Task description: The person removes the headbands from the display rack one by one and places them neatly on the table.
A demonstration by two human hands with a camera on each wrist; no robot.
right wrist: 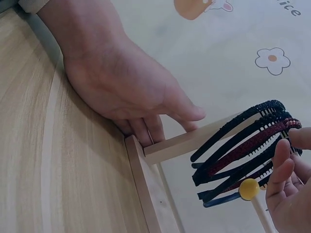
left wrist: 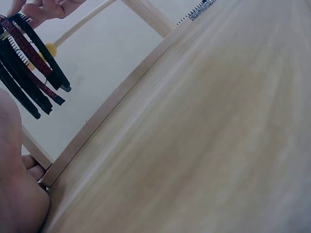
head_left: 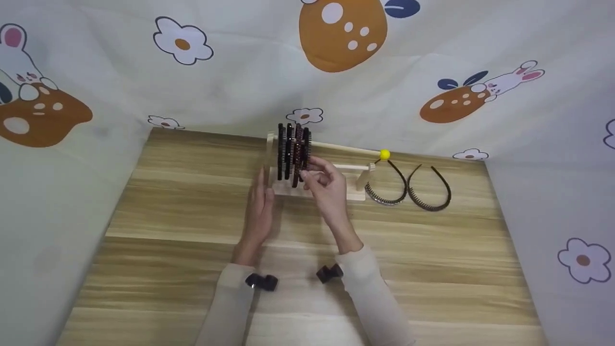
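Observation:
A pale wooden rack (head_left: 354, 195) stands near the back of the table, with several toothed headbands (head_left: 289, 153) hanging side by side on its rods. Most are black; one (right wrist: 243, 150) is dark red and glittery. My right hand (head_left: 330, 190) pinches the rightmost black headband (head_left: 307, 139) of the row between thumb and fingers. Against the rack's left end upright rests my left hand (head_left: 260, 214), its fingers fairly straight. The right wrist view shows that hand's fingers (right wrist: 154, 130) at the upright, partly hidden behind it.
On the table right of the rack lie two more headbands, one with a silvery band (head_left: 388, 203) and one dark brown (head_left: 431, 208). A yellow ball (head_left: 385, 154) caps the rear rod's right end. Printed cloth (head_left: 240, 86) surrounds the table's back and sides.

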